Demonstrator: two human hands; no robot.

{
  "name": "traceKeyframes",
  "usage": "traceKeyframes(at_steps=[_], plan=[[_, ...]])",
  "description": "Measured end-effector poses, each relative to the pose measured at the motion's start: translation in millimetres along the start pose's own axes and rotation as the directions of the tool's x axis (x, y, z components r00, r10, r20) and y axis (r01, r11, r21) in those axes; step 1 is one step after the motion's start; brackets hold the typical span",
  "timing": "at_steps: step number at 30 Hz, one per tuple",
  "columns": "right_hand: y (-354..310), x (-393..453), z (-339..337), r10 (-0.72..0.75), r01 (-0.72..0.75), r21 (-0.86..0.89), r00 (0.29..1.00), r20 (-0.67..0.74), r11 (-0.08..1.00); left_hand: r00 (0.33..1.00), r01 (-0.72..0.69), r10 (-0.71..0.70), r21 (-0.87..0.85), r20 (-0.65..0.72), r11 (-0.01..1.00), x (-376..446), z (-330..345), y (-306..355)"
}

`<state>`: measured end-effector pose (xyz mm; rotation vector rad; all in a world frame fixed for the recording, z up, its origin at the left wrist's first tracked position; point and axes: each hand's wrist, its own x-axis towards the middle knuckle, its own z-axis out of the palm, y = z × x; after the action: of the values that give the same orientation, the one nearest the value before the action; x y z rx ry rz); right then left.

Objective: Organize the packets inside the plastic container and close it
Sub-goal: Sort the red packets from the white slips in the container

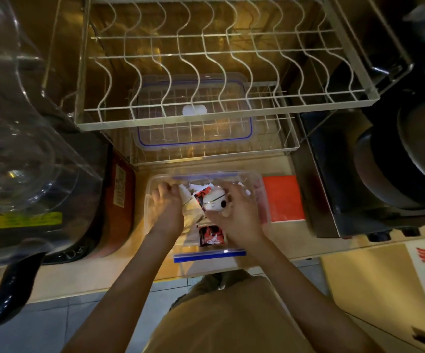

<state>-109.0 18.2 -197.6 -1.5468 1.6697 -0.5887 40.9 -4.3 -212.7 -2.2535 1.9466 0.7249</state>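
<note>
The clear plastic container (153,184) sits open on the counter (277,240) right in front of me, its blue-edged near rim toward my body. Inside lie the packets (211,235): a red-and-black one shows near the front wall, another red one and some white ones are bunched at the middle. Both my hands are down in it. My left hand (167,205) is at the left side, its fingers (164,188) curled onto a pale packet there. My right hand (234,212) is at the middle, fingers clasped round a small white round thing (214,198) with a dark spot, held just above the bunched packets. The lid (193,115), clear with a blue seal, lies well apart beyond the container on the lower wire rack (282,138), under the dish rack (206,59). An orange pad (282,197) lies just right of the container.
</note>
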Motion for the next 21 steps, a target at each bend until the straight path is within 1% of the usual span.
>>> traceKeyframes(at_steps=[3,5,7,9,11,13,17,19,21], plan=[[4.7,-8.8,-29.9,0.061,-0.036,0.176,0.988,-0.141,0.984,0.996,-0.093,0.094,-0.033,0.008,0.995,-6.7,-24.3,25.6],[11.1,-13.5,-45.5,0.131,-0.08,0.22,0.965,-0.227,0.972,0.974,-0.219,0.221,-0.04,0.046,0.975,-8.1,-39.1,51.9],[20.2,-18.7,-57.6,0.211,-0.13,0.261,0.925,-0.315,0.957,0.936,-0.342,0.347,-0.079,0.064,0.936,-6.5,-46.9,80.3],[29.1,-25.1,-66.1,0.318,-0.209,0.31,0.876,-0.362,0.927,0.884,-0.452,0.462,-0.127,0.067,0.883,-4.7,-47.8,107.9],[39.0,-30.4,-71.6,0.394,-0.269,0.335,0.83,-0.396,0.903,0.847,-0.52,0.529,-0.128,0.045,0.844,-1.3,-42.4,132.6],[51.7,-32.1,-74.7,0.415,-0.303,0.308,0.806,-0.422,0.902,0.826,-0.557,0.562,-0.101,0.033,0.824,6.3,-31.4,154.0],[75.9,-28.0,-75.9,0.415,-0.373,0.182,0.805,-0.424,0.91,0.785,-0.617,0.61,0.045,0.11,0.785,23.9,0.6,180.9],[81.4,-25.4,-77.9,0.412,-0.399,0.12,0.817,-0.404,0.909,0.791,-0.611,0.593,0.145,0.15,0.779,28.9,13.1,185.8],[85.1,-23.5,-79.8,0.413,-0.409,0.094,0.834,-0.364,0.908,0.8,-0.6,0.58,0.207,0.154,0.773,31.3,22.6,185.8]])
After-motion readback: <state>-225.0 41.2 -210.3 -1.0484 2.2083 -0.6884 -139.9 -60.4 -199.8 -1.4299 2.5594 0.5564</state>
